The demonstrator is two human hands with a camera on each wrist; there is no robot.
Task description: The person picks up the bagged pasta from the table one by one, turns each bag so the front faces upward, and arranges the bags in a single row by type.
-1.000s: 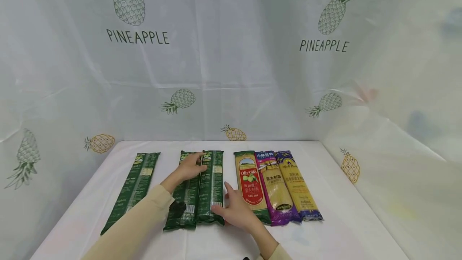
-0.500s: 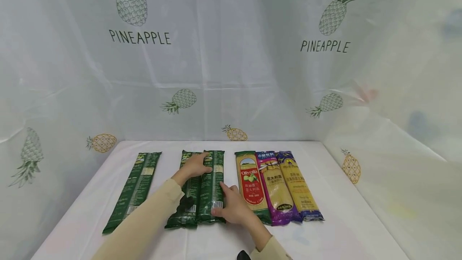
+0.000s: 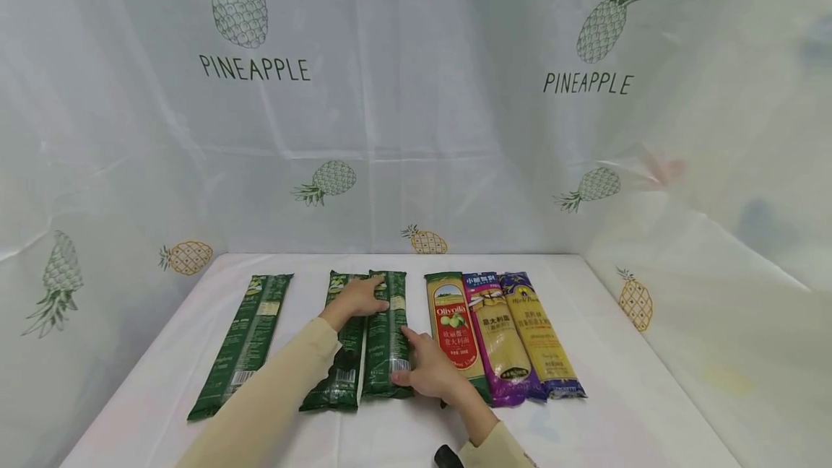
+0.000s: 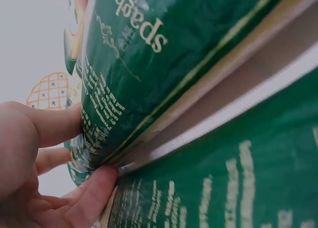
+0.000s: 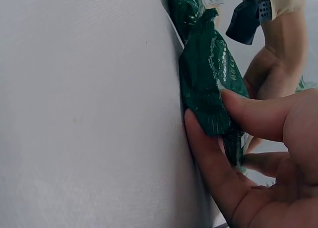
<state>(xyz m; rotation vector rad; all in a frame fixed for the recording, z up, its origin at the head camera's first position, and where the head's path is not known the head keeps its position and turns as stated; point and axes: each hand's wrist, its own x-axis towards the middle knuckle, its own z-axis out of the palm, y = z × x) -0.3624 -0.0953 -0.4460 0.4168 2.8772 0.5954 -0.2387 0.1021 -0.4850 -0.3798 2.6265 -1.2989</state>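
Note:
A green spaghetti packet (image 3: 386, 341) lies lengthwise at the middle of the table, back label up. My left hand (image 3: 354, 300) grips it near its far end, fingers over its edges. At the near right corner my right hand (image 3: 429, 369) pinches the same packet; the right wrist view has the thumb on top of its crimped end (image 5: 206, 84) and a finger underneath. Just left lies a second green packet (image 3: 344, 374), partly hidden by my left sleeve. In the left wrist view a narrow gap runs between the held packet (image 4: 164, 59) and its neighbour (image 4: 223, 178).
Farther left lies a third green packet (image 3: 243, 345). To the right, three packets lie side by side: a red-and-green one (image 3: 455, 331), a purple one (image 3: 503, 338) and a yellow-and-blue one (image 3: 542, 338). A pineapple-print curtain (image 3: 416, 92) stands behind the white table (image 3: 624, 396).
My right fingers have closed in on the packet's edge. The held packet has shifted slightly right, and a thin gap shows beside its left neighbour. The other packets lie as before.

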